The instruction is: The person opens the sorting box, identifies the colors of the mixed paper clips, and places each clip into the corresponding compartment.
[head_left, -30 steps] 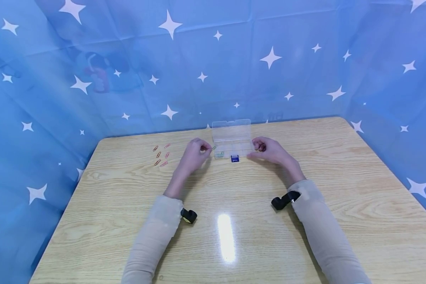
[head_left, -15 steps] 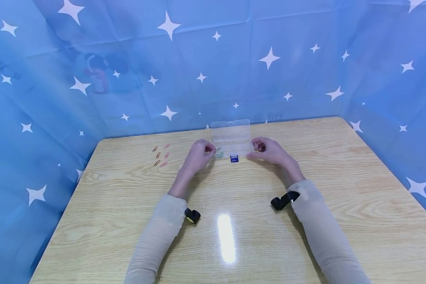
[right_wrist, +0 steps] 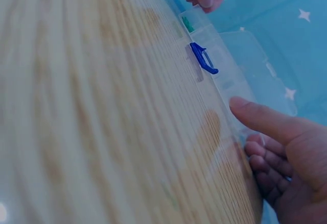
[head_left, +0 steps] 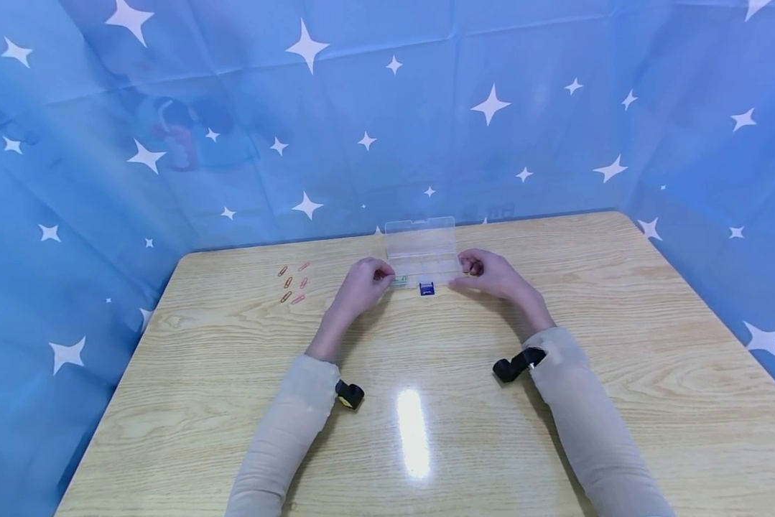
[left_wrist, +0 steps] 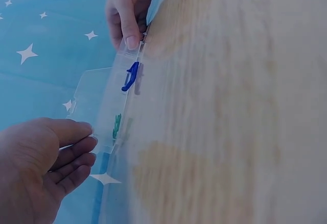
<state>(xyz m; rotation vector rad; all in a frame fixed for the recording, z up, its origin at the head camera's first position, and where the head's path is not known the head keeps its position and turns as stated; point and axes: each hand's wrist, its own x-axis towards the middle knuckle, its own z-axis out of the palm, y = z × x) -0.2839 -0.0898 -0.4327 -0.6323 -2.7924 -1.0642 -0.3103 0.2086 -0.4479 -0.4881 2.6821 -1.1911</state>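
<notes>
A pale wood-grain desk [head_left: 200, 402], carrying a bright light reflection [head_left: 413, 431], stands before a blue curtain [head_left: 374, 100] printed with white four-pointed stars. Near its far edge sits a clear compartment box [head_left: 437, 268], lid [head_left: 419, 238] raised, a blue clasp [head_left: 427, 289] at its front. Green paper clips [head_left: 400, 281] lie in its left front compartment. The left hand [head_left: 364, 283], at that end, has its fingers loosely bent around nothing visible; the right hand [head_left: 490, 273] grips the opposite end, covering part of it. Well left, three brown paper clips [head_left: 288, 282] line up beside three pink paper clips [head_left: 304, 282]. Faint marks [head_left: 506, 211] low on the curtain are unreadable.
</notes>
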